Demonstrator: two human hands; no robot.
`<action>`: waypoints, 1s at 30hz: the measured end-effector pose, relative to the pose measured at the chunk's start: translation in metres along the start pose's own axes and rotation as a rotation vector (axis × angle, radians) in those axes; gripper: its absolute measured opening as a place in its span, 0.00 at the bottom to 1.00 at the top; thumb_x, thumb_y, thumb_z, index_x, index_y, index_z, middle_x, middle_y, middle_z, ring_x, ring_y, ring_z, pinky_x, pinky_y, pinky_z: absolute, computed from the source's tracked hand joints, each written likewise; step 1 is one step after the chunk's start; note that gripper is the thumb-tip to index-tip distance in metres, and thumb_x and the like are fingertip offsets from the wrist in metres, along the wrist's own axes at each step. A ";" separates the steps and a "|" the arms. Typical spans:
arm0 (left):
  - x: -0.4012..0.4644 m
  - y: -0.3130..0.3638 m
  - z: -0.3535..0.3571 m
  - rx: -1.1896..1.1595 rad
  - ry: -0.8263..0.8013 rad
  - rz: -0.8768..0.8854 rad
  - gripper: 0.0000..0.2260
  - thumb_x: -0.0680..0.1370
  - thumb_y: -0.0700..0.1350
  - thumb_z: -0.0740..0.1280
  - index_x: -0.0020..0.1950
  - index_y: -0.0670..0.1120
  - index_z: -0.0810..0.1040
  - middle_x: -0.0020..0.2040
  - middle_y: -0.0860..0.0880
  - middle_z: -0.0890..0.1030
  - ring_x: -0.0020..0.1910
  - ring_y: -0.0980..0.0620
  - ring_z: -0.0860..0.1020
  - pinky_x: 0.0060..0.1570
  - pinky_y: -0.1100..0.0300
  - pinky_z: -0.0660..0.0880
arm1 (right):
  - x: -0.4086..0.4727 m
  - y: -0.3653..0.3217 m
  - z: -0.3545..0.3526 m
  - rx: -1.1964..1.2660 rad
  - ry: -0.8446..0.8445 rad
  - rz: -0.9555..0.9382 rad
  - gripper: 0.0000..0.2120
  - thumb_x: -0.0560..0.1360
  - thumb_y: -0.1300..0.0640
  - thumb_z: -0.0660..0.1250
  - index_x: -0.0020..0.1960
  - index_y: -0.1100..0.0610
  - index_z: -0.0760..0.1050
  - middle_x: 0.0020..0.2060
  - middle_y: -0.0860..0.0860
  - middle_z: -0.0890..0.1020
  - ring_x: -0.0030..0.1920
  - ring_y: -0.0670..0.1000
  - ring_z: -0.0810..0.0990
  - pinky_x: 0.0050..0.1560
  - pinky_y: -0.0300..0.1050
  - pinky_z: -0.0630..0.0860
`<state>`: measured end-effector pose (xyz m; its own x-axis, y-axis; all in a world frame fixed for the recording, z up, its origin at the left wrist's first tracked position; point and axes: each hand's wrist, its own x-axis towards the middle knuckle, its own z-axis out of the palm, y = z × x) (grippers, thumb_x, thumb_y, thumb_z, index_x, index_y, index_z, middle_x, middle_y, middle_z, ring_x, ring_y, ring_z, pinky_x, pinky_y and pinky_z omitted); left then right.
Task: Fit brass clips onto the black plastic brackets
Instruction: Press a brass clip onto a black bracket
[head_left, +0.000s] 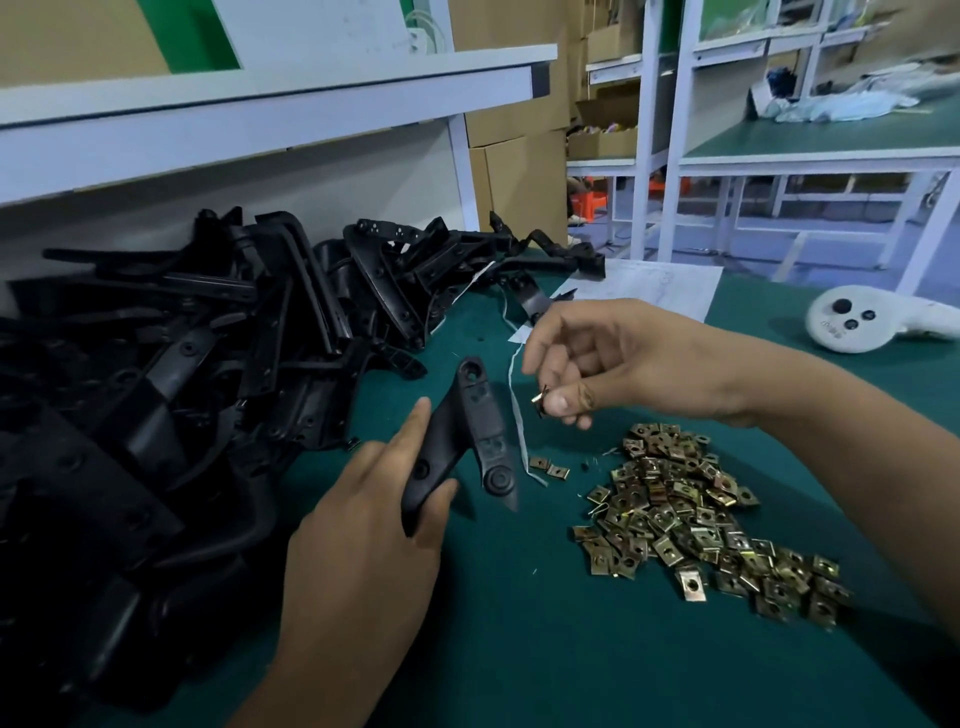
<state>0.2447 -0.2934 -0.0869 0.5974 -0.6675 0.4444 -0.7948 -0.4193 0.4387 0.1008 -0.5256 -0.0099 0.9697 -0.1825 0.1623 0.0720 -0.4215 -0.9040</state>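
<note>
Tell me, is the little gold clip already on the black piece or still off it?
Off. The right hand pinches the brass clip in the air, apart from the black bracket that the left hand holds.

A forked black bracket (470, 436) is sitting tilted above the desk's (571, 649) middle. One brass clip (540, 399) is hanging just right of it. Loose brass clips (696, 514) are lying heaped toward the right edge; more black brackets (208, 364) are piling along the left edge.
</note>
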 end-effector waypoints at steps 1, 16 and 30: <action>0.000 0.000 0.000 -0.003 0.000 0.000 0.31 0.78 0.62 0.64 0.80 0.70 0.57 0.53 0.66 0.72 0.51 0.60 0.74 0.43 0.59 0.71 | -0.001 -0.001 -0.001 -0.011 -0.004 -0.005 0.10 0.75 0.70 0.74 0.55 0.67 0.78 0.39 0.55 0.83 0.40 0.54 0.81 0.44 0.44 0.81; -0.001 0.004 -0.004 -0.002 0.010 0.019 0.33 0.79 0.61 0.64 0.79 0.73 0.53 0.50 0.62 0.73 0.43 0.60 0.75 0.40 0.59 0.76 | 0.007 -0.002 0.020 0.294 0.133 -0.048 0.11 0.76 0.66 0.72 0.57 0.69 0.81 0.47 0.65 0.86 0.46 0.60 0.88 0.48 0.49 0.85; -0.001 0.005 -0.005 0.027 0.028 0.100 0.34 0.79 0.59 0.65 0.78 0.77 0.49 0.50 0.63 0.71 0.44 0.61 0.75 0.33 0.69 0.66 | 0.010 0.001 0.029 0.346 0.097 -0.028 0.09 0.75 0.65 0.74 0.54 0.65 0.84 0.44 0.64 0.87 0.43 0.58 0.88 0.48 0.51 0.85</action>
<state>0.2409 -0.2912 -0.0813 0.5174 -0.6893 0.5070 -0.8530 -0.3684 0.3696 0.1179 -0.5021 -0.0210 0.9409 -0.2655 0.2103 0.1887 -0.1046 -0.9764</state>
